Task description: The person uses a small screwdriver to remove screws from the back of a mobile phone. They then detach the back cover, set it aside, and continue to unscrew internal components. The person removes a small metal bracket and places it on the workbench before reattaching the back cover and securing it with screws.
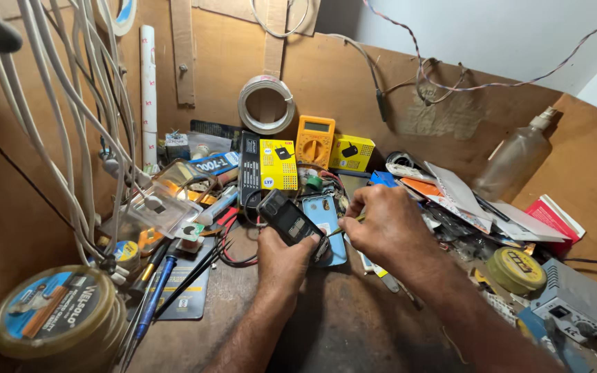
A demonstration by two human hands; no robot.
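Two hands, head view: left hand [281, 259] closed round a small black phone [286, 220], tilted above a blue phone back [326, 214]. Right hand [381, 222] pinches a thin yellow-handled tool [345, 226] just right of it. Phone looks light, rigid, fragile; best gripped by its edges.

This is a small electronics repair workshop, set in a plywood-walled corner. Beyond the right hand [381, 224] a yellow multimeter [315, 141] leans on the wall above a crowded wooden desk [354, 324]. Left of the left hand [286, 259] lie screwdrivers [152, 293] and a tin of adhesive [57, 314], with white cables [70, 124] hanging above them. Farther beyond, a roll of wire [265, 103] hangs on the wall. Right of the right hand sit a grey soldering station [571, 300] and a round flux tin [516, 269].
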